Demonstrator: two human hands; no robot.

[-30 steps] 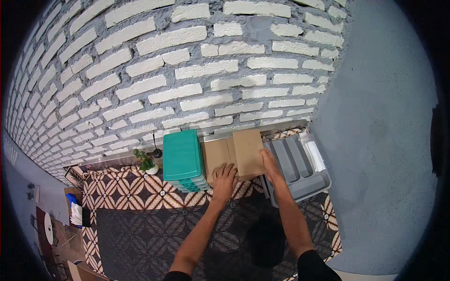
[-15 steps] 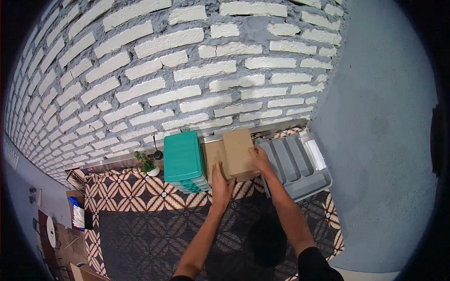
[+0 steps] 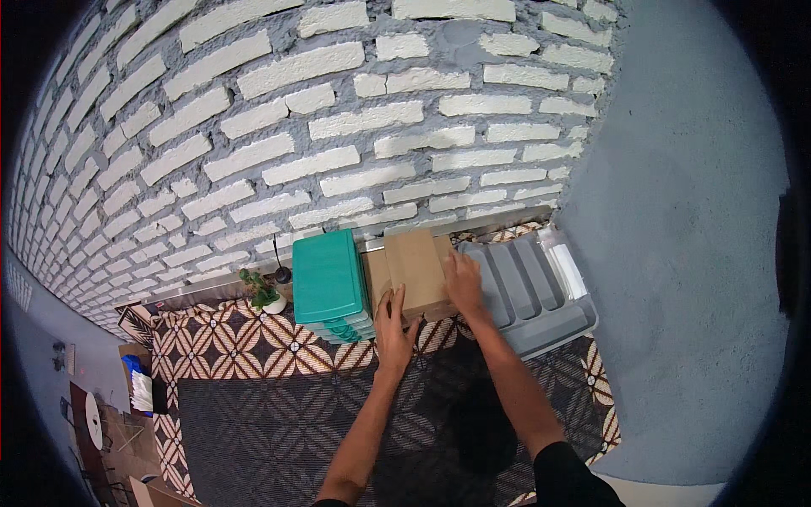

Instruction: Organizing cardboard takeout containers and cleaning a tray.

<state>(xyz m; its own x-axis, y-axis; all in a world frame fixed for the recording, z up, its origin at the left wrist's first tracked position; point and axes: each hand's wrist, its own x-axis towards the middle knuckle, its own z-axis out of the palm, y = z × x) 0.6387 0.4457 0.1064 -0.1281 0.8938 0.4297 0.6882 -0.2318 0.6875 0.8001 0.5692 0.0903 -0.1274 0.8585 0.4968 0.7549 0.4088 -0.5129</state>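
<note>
A closed brown cardboard box (image 3: 416,269) lies on top of other cardboard, whose lower layer (image 3: 375,269) shows along its left side. My left hand (image 3: 394,331) is at the upper box's front left corner, fingers along the side and thumb near the front face. Against the right edge of that box is my right hand (image 3: 463,286), its fingers bent and close together; their tips are partly hidden. Left of the cardboard stands a stack of clear containers with a teal lid (image 3: 323,275). To the right sits a grey compartmented tray (image 3: 519,283).
A small potted plant (image 3: 269,297) and a thin black object (image 3: 282,272) stand left of the teal stack. White brick wall (image 3: 363,122) rises behind the patterned table covering (image 3: 253,342); a grey wall (image 3: 676,253) borders the right. A round white table (image 3: 93,421) shows far left.
The upper cardboard box has slid left over the lower cardboard, baring a strip at its right. My right hand has moved slightly left, its fingers more curled. The left hand stays at the corner.
</note>
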